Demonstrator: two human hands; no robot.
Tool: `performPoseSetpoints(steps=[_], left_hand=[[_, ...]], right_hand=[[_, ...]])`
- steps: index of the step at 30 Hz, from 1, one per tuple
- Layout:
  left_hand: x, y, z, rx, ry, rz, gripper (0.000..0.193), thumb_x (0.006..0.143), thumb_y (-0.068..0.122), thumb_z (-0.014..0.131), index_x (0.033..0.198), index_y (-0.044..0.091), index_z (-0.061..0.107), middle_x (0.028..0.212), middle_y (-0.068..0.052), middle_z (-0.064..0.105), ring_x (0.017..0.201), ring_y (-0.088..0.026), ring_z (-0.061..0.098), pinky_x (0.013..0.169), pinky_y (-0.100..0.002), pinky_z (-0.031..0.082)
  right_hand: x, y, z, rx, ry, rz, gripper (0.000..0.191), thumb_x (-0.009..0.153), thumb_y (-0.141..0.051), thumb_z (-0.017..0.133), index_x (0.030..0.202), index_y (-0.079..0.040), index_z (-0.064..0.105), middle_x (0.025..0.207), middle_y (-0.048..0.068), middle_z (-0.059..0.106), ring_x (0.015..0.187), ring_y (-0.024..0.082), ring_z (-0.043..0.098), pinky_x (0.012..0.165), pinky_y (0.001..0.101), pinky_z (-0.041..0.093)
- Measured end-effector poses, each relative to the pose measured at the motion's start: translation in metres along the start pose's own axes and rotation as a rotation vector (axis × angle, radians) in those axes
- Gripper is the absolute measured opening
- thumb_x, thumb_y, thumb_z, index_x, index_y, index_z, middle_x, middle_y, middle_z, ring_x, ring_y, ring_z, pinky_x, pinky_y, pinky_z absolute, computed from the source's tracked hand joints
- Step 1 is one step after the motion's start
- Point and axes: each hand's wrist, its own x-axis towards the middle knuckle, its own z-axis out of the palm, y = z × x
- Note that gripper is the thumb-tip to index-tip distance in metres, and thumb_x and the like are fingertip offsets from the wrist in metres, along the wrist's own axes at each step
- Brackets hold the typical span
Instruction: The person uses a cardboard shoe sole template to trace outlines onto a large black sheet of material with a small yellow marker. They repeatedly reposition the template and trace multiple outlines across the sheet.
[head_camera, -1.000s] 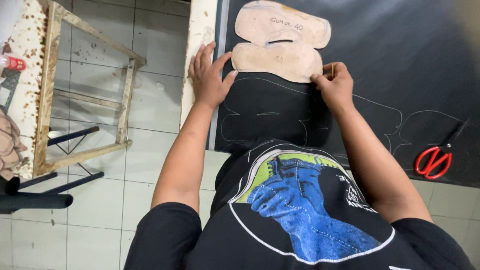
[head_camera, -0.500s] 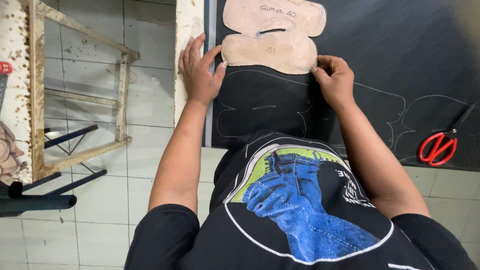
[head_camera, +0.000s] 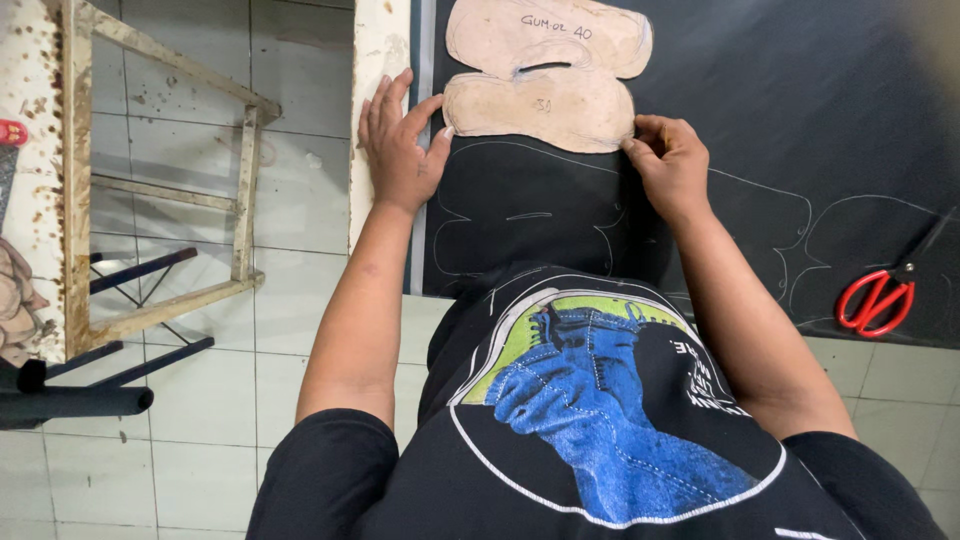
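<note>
Red-handled scissors (head_camera: 877, 300) on the table, rusty metal frame (head_camera: 160, 190) over pale floor tiles (head_camera: 200, 470)
</note>
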Motion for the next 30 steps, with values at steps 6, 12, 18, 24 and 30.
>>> performPoseSetpoints(steps=[6, 12, 18, 24, 30], left_hand=[[0.0, -0.002, 0.0, -0.035, 0.008, -0.044, 0.038, 0.088, 0.031, 0.079, 0.122, 0.016, 0.07, 0.158, -0.008, 0.046, 0.153, -0.033, 0.031, 0.127, -0.053, 0.015], [-0.001, 0.001, -0.003, -0.011, 0.006, -0.034, 0.031, 0.089, 0.031, 0.079, 0.119, 0.023, 0.074, 0.156, -0.007, 0.047, 0.152, -0.033, 0.031, 0.126, -0.053, 0.015], [-0.001, 0.004, -0.005, 0.0, -0.001, -0.035, 0.031, 0.089, 0.032, 0.079, 0.119, 0.024, 0.076, 0.156, -0.008, 0.046, 0.151, -0.034, 0.031, 0.126, -0.053, 0.015], [-0.001, 0.002, -0.004, -0.012, -0.003, -0.04, 0.033, 0.089, 0.032, 0.08, 0.121, 0.024, 0.077, 0.156, -0.008, 0.046, 0.151, -0.034, 0.032, 0.126, -0.053, 0.016], [-0.001, 0.002, -0.003, -0.007, 0.003, -0.038, 0.034, 0.089, 0.031, 0.08, 0.121, 0.024, 0.077, 0.156, -0.008, 0.047, 0.151, -0.034, 0.031, 0.126, -0.053, 0.016]], right_hand=[[0.0, -0.004, 0.002, -0.043, 0.003, -0.035, 0.03, 0.096, -0.011, 0.081, 0.122, 0.0, 0.071, 0.104, 0.009, 0.068, 0.09, 0.016, 0.068, 0.083, 0.0293, 0.055], [-0.001, -0.009, 0.001, -0.072, -0.006, -0.037, 0.029, 0.097, -0.011, 0.079, 0.123, -0.001, 0.071, 0.106, 0.009, 0.067, 0.09, 0.016, 0.069, 0.083, 0.0304, 0.055], [-0.002, -0.011, 0.0, -0.096, -0.005, -0.037, 0.029, 0.098, -0.011, 0.079, 0.124, -0.002, 0.072, 0.1, 0.009, 0.066, 0.086, 0.017, 0.065, 0.079, 0.0311, 0.054], [-0.001, -0.003, 0.002, -0.079, 0.005, -0.075, 0.029, 0.097, -0.01, 0.08, 0.124, -0.002, 0.072, 0.098, 0.008, 0.065, 0.086, 0.017, 0.064, 0.08, 0.0309, 0.053], [0.0, -0.001, 0.002, -0.075, 0.0, -0.079, 0.031, 0.096, -0.01, 0.081, 0.124, -0.002, 0.072, 0.098, 0.008, 0.065, 0.086, 0.017, 0.064, 0.08, 0.0311, 0.053]])
